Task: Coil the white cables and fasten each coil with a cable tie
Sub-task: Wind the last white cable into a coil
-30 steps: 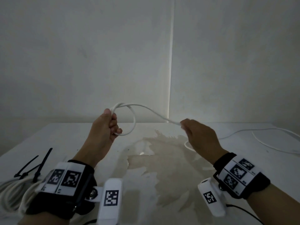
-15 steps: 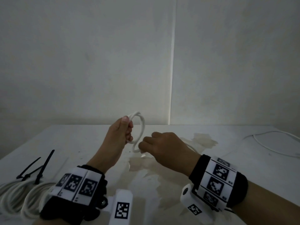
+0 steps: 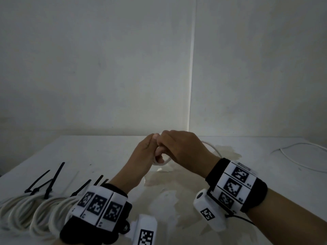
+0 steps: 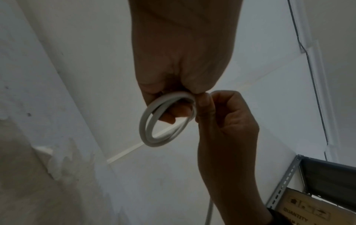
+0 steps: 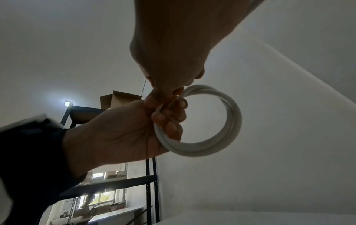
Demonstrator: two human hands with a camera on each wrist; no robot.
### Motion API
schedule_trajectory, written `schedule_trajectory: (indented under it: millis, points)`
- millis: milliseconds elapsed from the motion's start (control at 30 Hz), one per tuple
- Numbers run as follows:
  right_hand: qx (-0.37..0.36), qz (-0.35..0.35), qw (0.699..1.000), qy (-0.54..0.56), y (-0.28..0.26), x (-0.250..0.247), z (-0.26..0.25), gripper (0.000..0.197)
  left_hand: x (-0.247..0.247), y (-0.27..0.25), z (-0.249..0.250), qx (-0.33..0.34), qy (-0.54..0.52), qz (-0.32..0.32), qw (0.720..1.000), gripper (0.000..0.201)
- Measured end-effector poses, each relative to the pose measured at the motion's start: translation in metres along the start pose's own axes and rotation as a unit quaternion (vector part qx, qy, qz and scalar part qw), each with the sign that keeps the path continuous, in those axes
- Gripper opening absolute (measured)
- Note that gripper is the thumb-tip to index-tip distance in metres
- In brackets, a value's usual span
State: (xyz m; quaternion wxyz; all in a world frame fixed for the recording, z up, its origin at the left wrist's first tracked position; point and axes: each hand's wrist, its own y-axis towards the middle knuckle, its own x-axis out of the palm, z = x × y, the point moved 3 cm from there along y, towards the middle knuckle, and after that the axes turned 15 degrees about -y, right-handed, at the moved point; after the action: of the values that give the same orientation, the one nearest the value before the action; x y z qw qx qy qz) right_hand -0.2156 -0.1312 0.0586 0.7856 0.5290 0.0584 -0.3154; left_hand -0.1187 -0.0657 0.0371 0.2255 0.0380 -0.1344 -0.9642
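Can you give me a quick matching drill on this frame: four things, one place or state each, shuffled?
Things:
1. small coil
2. finished coils
3. loose cable
4. black ties

Places or states:
A. lies uncoiled on the table, far right
B. held up off the table where both hands meet, left hand and right hand
C. stick up from the bundles, near left
D. lie side by side on the table's near left edge

Pairs: 1-B, 2-D, 3-A, 4-C
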Motion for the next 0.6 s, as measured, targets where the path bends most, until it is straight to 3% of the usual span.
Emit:
schedule_trajectory:
  millis: [167, 367, 433, 500, 600]
  points:
    - [0.000, -0.020, 1.000, -0.012, 0.003, -0.002, 0.013, 0.020, 0.003, 0.000, 0.005, -0.021, -0.019, -0.013, 1.000, 0.037]
    - [0.120, -0.113, 0.983, 0.079, -0.001, 0.002, 0.038, 0.034, 0.005, -0.001, 0.008, -0.055, -0.079, -0.045, 0.994, 0.038]
    - [0.202, -0.150, 0.960, 0.120, -0.007, 0.005, 0.051, 0.031, 0.002, -0.003, 0.006, -0.071, -0.101, -0.040, 0.992, 0.037]
    - [0.296, -0.190, 0.917, 0.188, -0.015, 0.007, 0.066, 0.023, 0.001, -0.005, 0.003, -0.092, -0.136, -0.029, 0.986, 0.037]
    - [0.345, -0.231, 0.879, 0.234, -0.023, 0.006, 0.065, 0.026, 0.002, -0.003, 0.003, -0.103, -0.181, -0.018, 0.978, 0.038]
